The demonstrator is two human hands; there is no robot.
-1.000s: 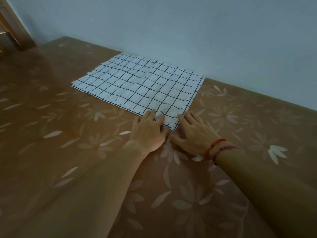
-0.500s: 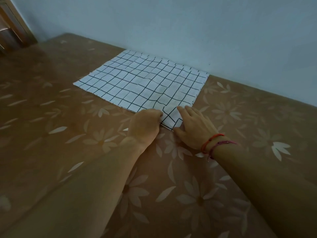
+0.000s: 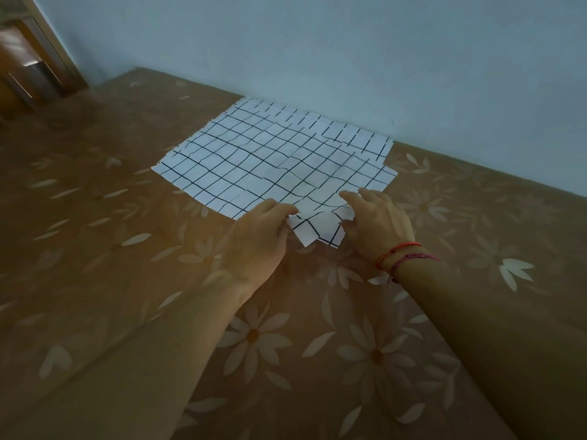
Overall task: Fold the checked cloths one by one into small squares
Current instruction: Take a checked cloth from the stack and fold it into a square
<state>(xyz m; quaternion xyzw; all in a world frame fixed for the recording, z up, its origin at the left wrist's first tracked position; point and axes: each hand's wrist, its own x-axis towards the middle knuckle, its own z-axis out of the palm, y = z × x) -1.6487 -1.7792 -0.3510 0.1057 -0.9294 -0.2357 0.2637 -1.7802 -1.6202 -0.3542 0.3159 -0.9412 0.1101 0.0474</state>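
Observation:
A stack of white cloths with a black check (image 3: 270, 160) lies flat on the brown flowered surface, close to the wall. The top cloth's near corner (image 3: 317, 228) is lifted off the pile and hangs between my hands. My left hand (image 3: 257, 239) pinches that corner's left edge with thumb and fingers. My right hand (image 3: 376, 223), with red and pink threads at the wrist, grips the right edge of the same corner. A lower cloth shows along the far edge (image 3: 359, 139) of the pile.
The brown bedspread with pale daisy print (image 3: 254, 338) fills the foreground. A pale blue wall (image 3: 317, 49) runs right behind the cloths. A wooden cabinet (image 3: 28, 65) stands at the far left corner.
Both hands went from resting flat at the near corner to pinching it and lifting it off the pile; the top cloth has shifted and rumpled slightly, uncovering the layer beneath at the back.

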